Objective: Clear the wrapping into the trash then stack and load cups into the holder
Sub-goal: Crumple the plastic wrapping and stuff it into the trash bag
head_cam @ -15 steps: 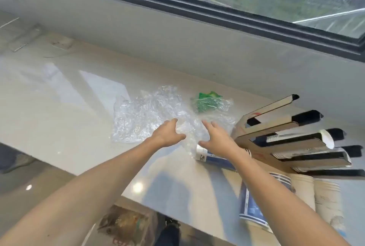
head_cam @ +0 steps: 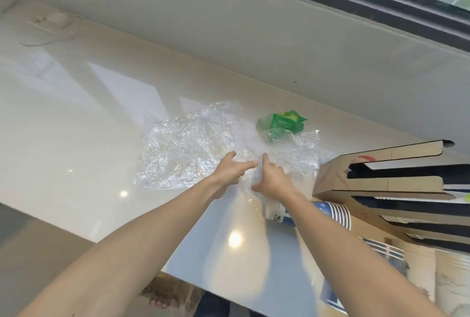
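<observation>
Glossy counter [head_cam: 76, 138]: left hand [head_cam: 230, 170], right hand [head_cam: 273, 180] spread loosely, touching clear wrapping [head_cam: 183, 146].

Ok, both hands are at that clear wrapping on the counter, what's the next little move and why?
Probably close both hands on the clear wrapping and bunch it together. The left hand and right hand rest on it with fingers spread, gripping nothing, and it lies flat across the counter, too loose to carry to the trash.

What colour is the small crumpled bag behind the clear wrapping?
Green, with a little yellow: the small bag, seen in the head view.
</observation>
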